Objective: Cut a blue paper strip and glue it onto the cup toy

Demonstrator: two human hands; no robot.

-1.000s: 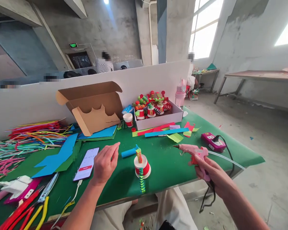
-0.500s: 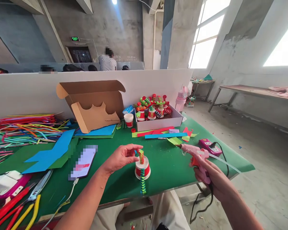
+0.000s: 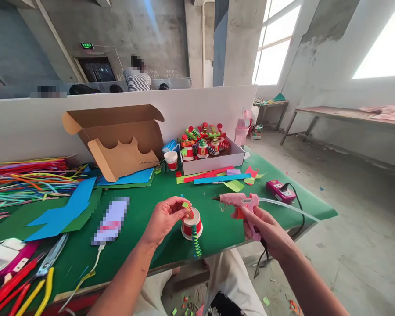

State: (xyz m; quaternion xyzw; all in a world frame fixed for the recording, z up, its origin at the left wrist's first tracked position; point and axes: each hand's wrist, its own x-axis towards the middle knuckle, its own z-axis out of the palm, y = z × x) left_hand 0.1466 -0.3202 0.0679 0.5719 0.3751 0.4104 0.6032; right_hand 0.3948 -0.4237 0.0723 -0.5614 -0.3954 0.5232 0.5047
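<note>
A small red-and-white paper cup (image 3: 187,230) stands upside down near the front of the green table. Down its front hangs a blue-and-green folded paper spring (image 3: 196,246), its lower end at the table edge. My left hand (image 3: 164,219) is closed, pinching a green-and-orange folded paper spring (image 3: 185,205) between thumb and fingers just above the cup's left side. In my right hand (image 3: 268,231) is a pink hot glue gun (image 3: 240,201), fingers wrapped round its handle. The gun's nozzle points left toward the cup, apart from it. A clear glue stick (image 3: 283,204) sticks out behind.
A white box (image 3: 213,163) of cup figures stands at the back, beside stacked cups (image 3: 171,160) and an open cardboard box (image 3: 125,153). Pipe cleaners (image 3: 29,180), a phone (image 3: 112,219), scissors (image 3: 51,259) and pliers lie left. A power strip (image 3: 281,192) sits right.
The glue gun has moved left, closer to the cup. My left hand has tipped the paper spring's upper end, so its green face shows. The view has shifted slightly.
</note>
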